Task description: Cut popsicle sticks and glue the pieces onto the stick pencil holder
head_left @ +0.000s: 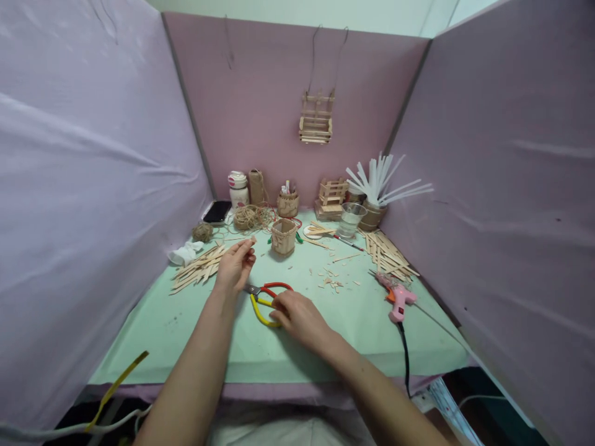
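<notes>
The right hand [295, 313] is grasping the scissors [268, 292] by their red and yellow handles, above the green tablecloth [195, 350]. Their long axis is running crosswise, blades pointing left behind the left wrist. The left hand [238, 263] is bringing fingertips together; I cannot tell what they are pinching.

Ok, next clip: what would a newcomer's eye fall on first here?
Probably the spray of white glue sticks fanning out of a pot at the back right, and the pink hot glue gun near the table's right edge. Front and centre, the red-and-yellow-handled scissors lie at the right hand, while a miniature wooden swing hangs against the back wall.
</notes>
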Demonstrator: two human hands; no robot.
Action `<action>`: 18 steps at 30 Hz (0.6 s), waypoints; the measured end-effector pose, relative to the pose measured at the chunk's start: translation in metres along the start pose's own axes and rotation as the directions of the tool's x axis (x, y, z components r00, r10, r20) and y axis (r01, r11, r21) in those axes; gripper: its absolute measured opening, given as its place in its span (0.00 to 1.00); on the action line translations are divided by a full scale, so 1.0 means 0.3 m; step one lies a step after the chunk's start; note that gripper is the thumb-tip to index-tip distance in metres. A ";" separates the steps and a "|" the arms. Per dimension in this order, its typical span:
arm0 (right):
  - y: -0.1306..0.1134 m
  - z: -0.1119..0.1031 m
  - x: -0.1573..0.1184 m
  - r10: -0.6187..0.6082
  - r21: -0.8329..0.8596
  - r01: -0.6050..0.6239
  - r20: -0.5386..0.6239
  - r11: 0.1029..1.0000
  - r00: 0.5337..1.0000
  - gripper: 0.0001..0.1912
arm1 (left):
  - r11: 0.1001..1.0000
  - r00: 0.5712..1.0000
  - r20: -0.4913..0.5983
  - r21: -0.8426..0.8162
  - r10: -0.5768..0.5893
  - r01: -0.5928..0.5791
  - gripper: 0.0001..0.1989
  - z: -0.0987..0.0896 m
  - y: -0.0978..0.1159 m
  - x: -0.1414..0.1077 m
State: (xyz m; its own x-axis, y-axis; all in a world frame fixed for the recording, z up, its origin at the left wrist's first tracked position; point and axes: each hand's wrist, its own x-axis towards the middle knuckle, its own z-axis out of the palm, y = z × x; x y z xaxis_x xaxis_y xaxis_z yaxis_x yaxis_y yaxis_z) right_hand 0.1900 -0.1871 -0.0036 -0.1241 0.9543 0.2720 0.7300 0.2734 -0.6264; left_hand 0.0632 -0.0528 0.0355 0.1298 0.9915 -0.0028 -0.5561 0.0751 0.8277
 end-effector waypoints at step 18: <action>0.410 -0.461 -0.387 0.812 -0.153 -0.920 -0.434 0.361 0.391 0.23 | 0.926 0.864 0.402 0.336 -0.304 0.170 0.17 0.249 -0.265 -0.010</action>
State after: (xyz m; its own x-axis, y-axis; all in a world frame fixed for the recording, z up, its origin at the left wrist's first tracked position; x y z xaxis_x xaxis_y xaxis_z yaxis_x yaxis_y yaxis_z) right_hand 0.3870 -0.2809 -0.0112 0.8357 0.5425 -0.0854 0.4807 -0.7977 -0.3642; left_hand 0.1683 -0.0696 0.0116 0.6111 0.7911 -0.0286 -0.2174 0.2025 0.9549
